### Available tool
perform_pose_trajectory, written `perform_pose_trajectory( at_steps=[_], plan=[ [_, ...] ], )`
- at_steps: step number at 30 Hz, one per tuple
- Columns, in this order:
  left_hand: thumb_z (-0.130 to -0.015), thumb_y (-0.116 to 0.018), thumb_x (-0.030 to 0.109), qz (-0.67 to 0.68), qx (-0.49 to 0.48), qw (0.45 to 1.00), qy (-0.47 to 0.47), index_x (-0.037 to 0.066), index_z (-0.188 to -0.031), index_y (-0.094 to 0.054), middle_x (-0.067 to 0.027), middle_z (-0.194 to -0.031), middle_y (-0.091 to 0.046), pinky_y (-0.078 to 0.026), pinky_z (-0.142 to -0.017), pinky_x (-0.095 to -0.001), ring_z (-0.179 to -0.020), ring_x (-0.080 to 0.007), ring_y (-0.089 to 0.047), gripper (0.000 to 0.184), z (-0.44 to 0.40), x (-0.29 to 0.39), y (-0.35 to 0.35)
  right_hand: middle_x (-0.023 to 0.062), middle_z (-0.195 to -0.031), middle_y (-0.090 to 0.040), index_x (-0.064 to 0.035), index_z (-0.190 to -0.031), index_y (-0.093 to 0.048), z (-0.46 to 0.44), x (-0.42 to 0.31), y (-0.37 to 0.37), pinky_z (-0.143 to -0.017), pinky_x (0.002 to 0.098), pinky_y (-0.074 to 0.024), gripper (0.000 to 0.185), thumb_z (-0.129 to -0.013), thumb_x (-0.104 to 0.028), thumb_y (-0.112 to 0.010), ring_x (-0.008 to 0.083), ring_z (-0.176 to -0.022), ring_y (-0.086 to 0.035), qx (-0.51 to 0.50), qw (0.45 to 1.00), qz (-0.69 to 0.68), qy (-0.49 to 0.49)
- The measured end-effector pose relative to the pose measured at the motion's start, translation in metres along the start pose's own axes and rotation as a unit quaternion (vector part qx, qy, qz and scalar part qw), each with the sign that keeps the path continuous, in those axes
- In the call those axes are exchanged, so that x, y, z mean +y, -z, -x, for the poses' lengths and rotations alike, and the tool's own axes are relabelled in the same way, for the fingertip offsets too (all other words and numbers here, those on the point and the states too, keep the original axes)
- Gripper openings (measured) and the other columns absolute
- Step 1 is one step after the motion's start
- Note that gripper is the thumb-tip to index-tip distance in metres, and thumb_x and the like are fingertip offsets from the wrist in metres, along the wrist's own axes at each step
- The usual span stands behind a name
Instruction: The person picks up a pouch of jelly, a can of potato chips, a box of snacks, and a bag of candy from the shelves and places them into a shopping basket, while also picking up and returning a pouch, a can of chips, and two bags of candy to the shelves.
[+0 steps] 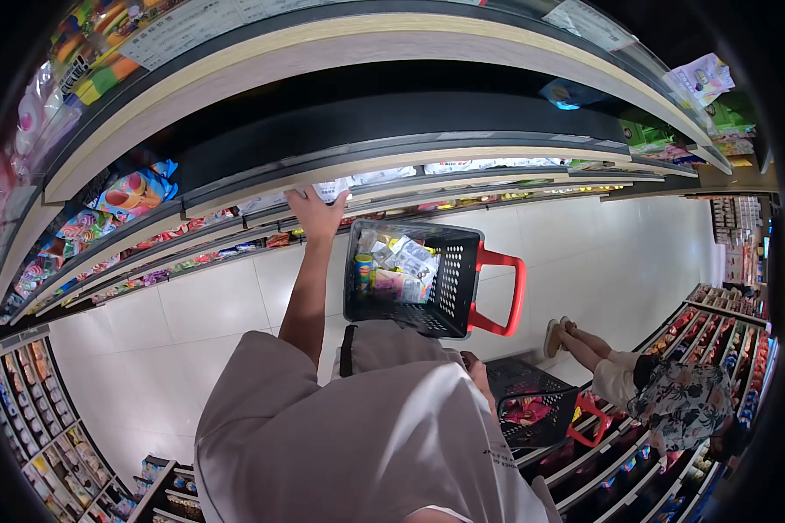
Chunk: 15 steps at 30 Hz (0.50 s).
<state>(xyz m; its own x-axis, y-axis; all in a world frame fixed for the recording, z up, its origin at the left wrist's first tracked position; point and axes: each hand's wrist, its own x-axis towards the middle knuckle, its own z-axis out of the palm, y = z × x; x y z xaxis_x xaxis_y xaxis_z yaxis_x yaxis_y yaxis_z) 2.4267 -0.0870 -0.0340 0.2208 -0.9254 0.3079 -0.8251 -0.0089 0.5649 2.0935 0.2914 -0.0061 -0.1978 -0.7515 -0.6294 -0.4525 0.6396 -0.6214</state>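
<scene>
My left hand [316, 213] reaches forward to a lower shelf, thumb and fingers around a white packet [331, 189] at the shelf's edge. Part of that packet is hidden behind the shelf lip and my fingers. Down by my right hip, my right hand [479, 375] is curled, partly covered by my grey shirt; a small dark shape shows at its fingers, too unclear to name. Between my arms and the shelves is a black shopping basket [456, 283] with a red handle [516, 292]. Inside it lie several packets [410, 261] and a yellow-and-blue tube-like container [364, 272].
Snack shelves [323, 157] curve across the front. A second black basket [519, 383] with red packs is near my right hand. Another person [680, 397] in a patterned shirt stands at the right by more shelves [593, 471]. Pale floor tiles [209, 301] lie below.
</scene>
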Motion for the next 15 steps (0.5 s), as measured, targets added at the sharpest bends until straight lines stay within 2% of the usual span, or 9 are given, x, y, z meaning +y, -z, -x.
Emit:
perform_pose_trajectory(
  at_steps=[3,5,6,8,11,12,13,14,15],
  plan=[
    [-0.072,-0.075,0.043,-0.003,-0.001,1.0,0.008,-0.003,-0.14,-0.02,-0.0406,-0.133,-0.024,-0.023,-0.103,-0.0591,-0.123,-0.054,-0.028,0.099,-0.001,-0.008,-0.018,0.0198,-0.093,-0.068,0.0015,-0.109,-0.06,-0.004,-0.003,0.003,-0.076,0.0347,-0.0521,0.034,-0.083,-0.02,-0.063,0.0276,-0.088,-0.068,-0.002,1.0,0.005,0.001],
    [-0.077,-0.072,0.039,-0.062,0.046,0.996,0.033,-0.001,-0.14,-0.025,-0.0368,-0.136,-0.027,-0.021,-0.105,-0.0589,-0.127,-0.0519,-0.027,0.088,-0.003,-0.008,-0.038,0.0199,-0.093,-0.068,0.002,-0.109,-0.06,-0.004,-0.005,0.005,-0.075,0.0349,-0.0524,0.033,-0.083,-0.019,-0.064,0.0278,-0.087,-0.068,0.004,1.0,0.012,0.002],
    [-0.077,-0.072,0.039,-0.061,0.045,0.997,0.034,-0.001,-0.14,-0.025,-0.0368,-0.136,-0.027,-0.021,-0.105,-0.0589,-0.127,-0.0519,-0.027,0.088,-0.007,-0.005,-0.04,0.0199,-0.093,-0.068,0.002,-0.109,-0.06,-0.005,0.0,0.005,-0.075,0.0349,-0.0524,0.033,-0.083,-0.019,-0.064,0.0278,-0.087,-0.068,0.004,1.0,0.013,0.001],
    [-0.083,-0.067,0.033,-0.171,0.006,0.985,-0.005,0.003,-0.139,-0.033,-0.0301,-0.138,-0.032,-0.025,-0.101,-0.0575,-0.129,-0.0478,-0.027,0.072,-0.017,0.003,-0.038,0.0198,-0.092,-0.069,0.0016,-0.109,-0.06,-0.008,0.013,0.003,-0.076,0.0343,-0.0525,0.033,-0.083,-0.019,-0.064,0.0279,-0.088,-0.068,0.011,1.0,0.002,0.007],
    [-0.086,-0.061,0.029,-0.15,0.061,0.986,-0.027,0.006,-0.135,-0.043,-0.0217,-0.136,-0.042,-0.023,-0.101,-0.0579,-0.127,-0.0447,-0.032,0.057,-0.023,-0.002,-0.053,0.0196,-0.091,-0.069,0.0014,-0.109,-0.06,-0.002,-0.011,0.007,-0.076,0.0346,-0.0526,0.034,-0.083,-0.02,-0.064,0.0284,-0.088,-0.068,0.017,0.999,0.037,-0.025],
    [-0.086,-0.061,0.029,-0.148,0.058,0.987,-0.026,0.006,-0.135,-0.043,-0.0217,-0.136,-0.042,-0.023,-0.101,-0.0579,-0.127,-0.0447,-0.032,0.057,-0.025,-0.002,-0.056,0.02,-0.092,-0.069,0.0007,-0.11,-0.06,-0.004,0.004,0.007,-0.078,0.0346,-0.0524,0.036,-0.083,-0.021,-0.064,0.0287,-0.09,-0.068,0.011,1.0,0.02,-0.012],
    [-0.087,-0.06,0.028,-0.13,0.036,0.991,-0.005,0.007,-0.133,-0.046,-0.0202,-0.135,-0.044,-0.022,-0.102,-0.0576,-0.126,-0.0439,-0.034,0.052,-0.026,-0.002,-0.058,0.0194,-0.092,-0.069,-0.0006,-0.111,-0.06,0.01,-0.067,0.024,-0.079,0.0346,-0.0521,0.034,-0.084,-0.021,-0.062,0.0289,-0.091,-0.068,0.013,0.99,0.127,-0.067],
    [-0.088,-0.058,0.028,-0.114,0.012,0.993,0.017,0.009,-0.131,-0.049,-0.0188,-0.133,-0.046,-0.022,-0.102,-0.0574,-0.125,-0.0432,-0.035,0.048,-0.024,-0.004,-0.057,0.0194,-0.093,-0.069,-0.0007,-0.111,-0.06,0.002,-0.054,0.03,-0.079,0.0346,-0.052,0.034,-0.084,-0.02,-0.062,0.0289,-0.091,-0.068,0.012,0.995,0.087,-0.054],
    [-0.087,-0.058,0.031,-0.18,0.009,0.984,-0.007,0.005,-0.133,-0.044,-0.0213,-0.135,-0.043,-0.025,-0.101,-0.0558,-0.124,-0.0438,-0.035,0.055,-0.022,-0.003,-0.054,0.0193,-0.093,-0.068,-0.0008,-0.111,-0.06,-0.004,-0.034,0.03,-0.079,0.0346,-0.052,0.033,-0.084,-0.02,-0.062,0.0288,-0.091,-0.068,0.013,0.997,0.064,-0.037]
  ],
)
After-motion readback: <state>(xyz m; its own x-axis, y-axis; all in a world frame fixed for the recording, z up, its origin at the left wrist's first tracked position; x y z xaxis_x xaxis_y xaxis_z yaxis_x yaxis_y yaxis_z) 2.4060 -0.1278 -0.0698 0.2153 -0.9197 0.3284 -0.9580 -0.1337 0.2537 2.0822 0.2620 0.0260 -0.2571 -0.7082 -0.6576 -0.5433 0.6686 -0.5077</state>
